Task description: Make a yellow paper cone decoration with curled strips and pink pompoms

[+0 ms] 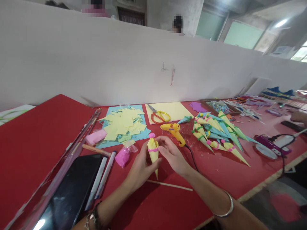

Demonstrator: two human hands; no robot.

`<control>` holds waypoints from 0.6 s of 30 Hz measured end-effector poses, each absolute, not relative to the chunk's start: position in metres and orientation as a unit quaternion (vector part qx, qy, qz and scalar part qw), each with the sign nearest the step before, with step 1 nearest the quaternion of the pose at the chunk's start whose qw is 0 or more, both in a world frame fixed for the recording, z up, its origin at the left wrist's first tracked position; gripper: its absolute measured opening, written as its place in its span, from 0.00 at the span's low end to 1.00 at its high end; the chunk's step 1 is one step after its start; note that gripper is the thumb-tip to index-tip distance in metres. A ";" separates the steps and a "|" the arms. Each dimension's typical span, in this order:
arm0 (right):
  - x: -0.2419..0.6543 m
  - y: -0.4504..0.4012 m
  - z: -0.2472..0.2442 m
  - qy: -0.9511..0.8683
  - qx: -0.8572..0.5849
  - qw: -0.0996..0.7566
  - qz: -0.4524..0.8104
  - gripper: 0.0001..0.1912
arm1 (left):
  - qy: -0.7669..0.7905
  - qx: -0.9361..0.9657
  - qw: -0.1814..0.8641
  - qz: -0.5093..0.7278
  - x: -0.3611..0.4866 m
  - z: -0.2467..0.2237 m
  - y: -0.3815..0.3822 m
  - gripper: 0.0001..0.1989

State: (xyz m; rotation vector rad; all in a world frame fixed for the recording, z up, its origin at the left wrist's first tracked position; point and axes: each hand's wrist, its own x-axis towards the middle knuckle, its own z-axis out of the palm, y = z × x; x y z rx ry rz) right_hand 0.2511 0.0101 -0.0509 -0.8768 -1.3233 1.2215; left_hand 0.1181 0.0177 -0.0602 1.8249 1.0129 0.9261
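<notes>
A small yellow paper cone [153,155] with a pink band and a pink ball at its top points tip down between my hands. My left hand [141,166] is closed on its left side, the thumb across its lower front. My right hand [173,156] touches the upper right side of the cone with its fingertips. Just behind my right hand lies a yellow glue gun [174,131]. Bags of pink clay [122,156] rest left of my left hand. A thin pale strip [170,185] lies on the red table in front of the cone.
Yellow paper pieces [123,123] are heaped at the back left, beside scissors [159,116] on a yellow sheet [177,110]. Finished cones [216,127] are piled on the right. A black phone [72,188] and white pens [105,175] lie left. Another person's hand [298,117] shows far right.
</notes>
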 end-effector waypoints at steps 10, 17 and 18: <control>0.252 0.012 -0.052 -0.528 -0.368 0.554 0.527 0.17 | 0.418 0.730 0.435 0.321 0.112 -0.050 0.017 0.32; 0.253 0.015 -0.061 -0.528 -0.422 0.526 0.517 0.18 | 0.522 0.795 0.173 0.257 0.077 -0.029 0.021 0.17; 0.253 0.014 -0.064 -0.534 -0.433 0.514 0.513 0.19 | 0.536 0.803 0.093 0.243 0.072 -0.029 0.024 0.17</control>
